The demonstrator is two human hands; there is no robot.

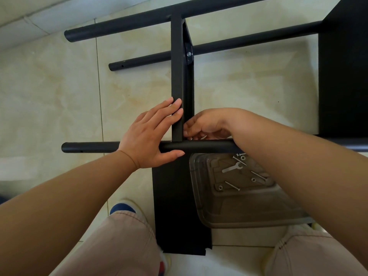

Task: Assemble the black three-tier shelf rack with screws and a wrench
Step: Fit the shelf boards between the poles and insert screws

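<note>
The black rack lies on its side on the tiled floor. A shelf panel [177, 76] stands on edge between round black tubes. My left hand [151, 134] lies flat against the panel's left face and over the near tube [199, 146], fingers spread. My right hand [205, 126] is curled behind the panel at its joint with the near tube, fingertips pinched on something small and pale there; what it is I cannot tell. A bolt with a nut [188, 54] shows at the far joint. A flat silver wrench [233, 167] lies in a clear plastic tray [249, 214] with long screws and nuts.
Another black shelf panel [179, 206] lies flat under the near tube, between my knees. A further panel [342, 76] stands at the right. Two more tubes [123, 30] cross the floor farther away. My shoes and trouser legs are at the bottom.
</note>
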